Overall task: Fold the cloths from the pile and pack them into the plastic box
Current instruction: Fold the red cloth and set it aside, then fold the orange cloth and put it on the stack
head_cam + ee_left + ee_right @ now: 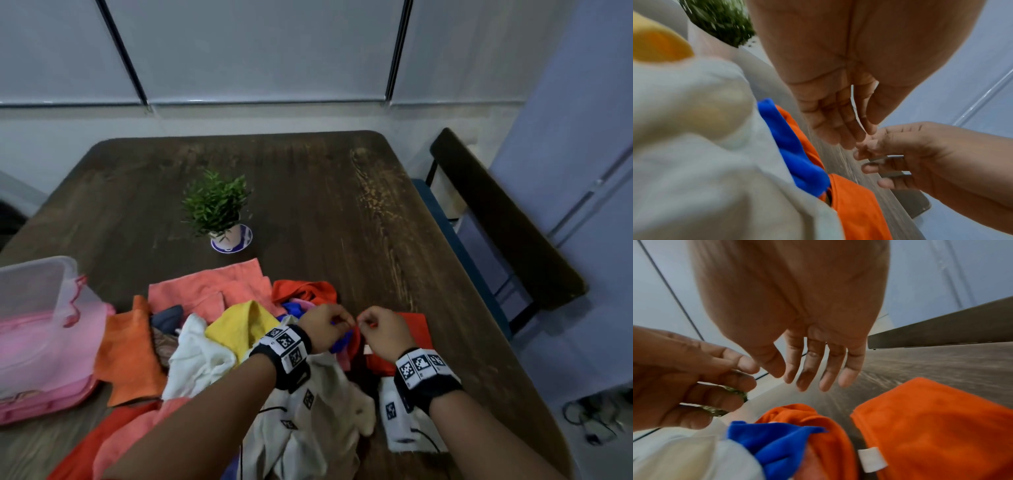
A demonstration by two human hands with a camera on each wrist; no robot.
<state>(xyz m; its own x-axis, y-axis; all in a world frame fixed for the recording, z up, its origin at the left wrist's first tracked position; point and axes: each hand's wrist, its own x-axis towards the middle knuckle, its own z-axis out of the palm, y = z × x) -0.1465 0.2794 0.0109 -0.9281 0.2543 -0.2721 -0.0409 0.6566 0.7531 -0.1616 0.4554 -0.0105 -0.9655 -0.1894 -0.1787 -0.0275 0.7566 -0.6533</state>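
A pile of cloths covers the near part of the table: a yellow one, a white one, a blue one and salmon and orange ones. My left hand and right hand hover close together over the blue cloth and a red-orange cloth. In the wrist views my left hand and right hand hang with relaxed fingers and hold nothing. A folded orange cloth with a white tag lies below the right hand. The clear plastic box stands at the left with pink cloth inside.
A small potted plant stands mid-table beyond the pile. The dark wooden table runs bare behind and to the right of it. A dark chair stands at the table's right edge. A pink lid lies under the box.
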